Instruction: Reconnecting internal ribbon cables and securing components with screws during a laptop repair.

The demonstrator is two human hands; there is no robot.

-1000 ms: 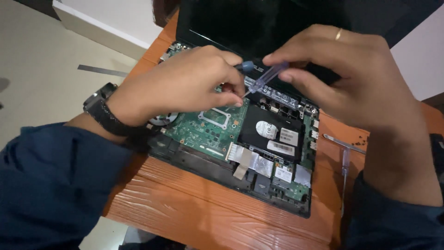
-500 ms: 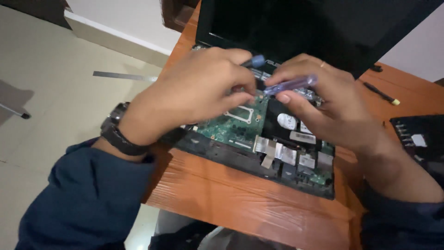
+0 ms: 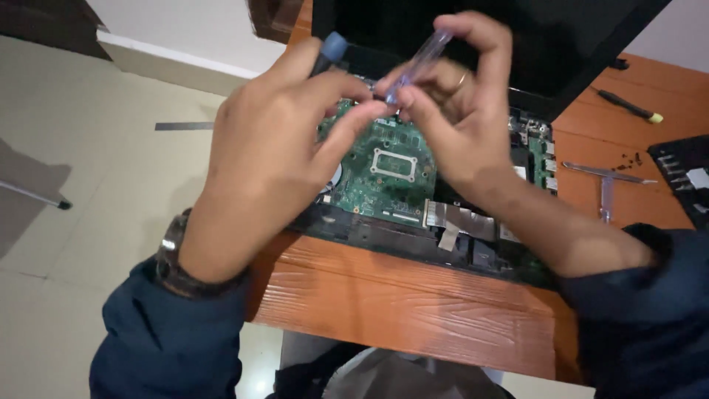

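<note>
- Both hands are now lifted clear of the opened laptop [image 3: 413, 222]; half a second ago they were pressed down among its parts, so the work has moved from the board up into the air above it.
- The right hand [image 3: 461, 118] is closed in a pinch around a clear syringe-like tube [image 3: 422, 59], thumb and fingers curled on its lower end, the tube tilted up and to the right.
- The left hand [image 3: 273, 159] is partly curled; its thumb and forefinger meet at the tube's lower tip, and a blue-capped tool [image 3: 331, 50] stands up behind the fingers, tucked in the same grip.
- Whether the tube's tip is capped cannot be told; the fingers hide it.
- With the hands raised, the green motherboard [image 3: 384, 166] shows plainly, with its bare square socket frame, as it did not a moment ago.
- The laptop rests on the orange wooden table [image 3: 413, 303], screen upright behind the hands.
- To the right lie a metal bracket [image 3: 607, 177], a few small screws [image 3: 629, 157] and a yellow-tipped screwdriver [image 3: 629, 106], none of them touched.
</note>
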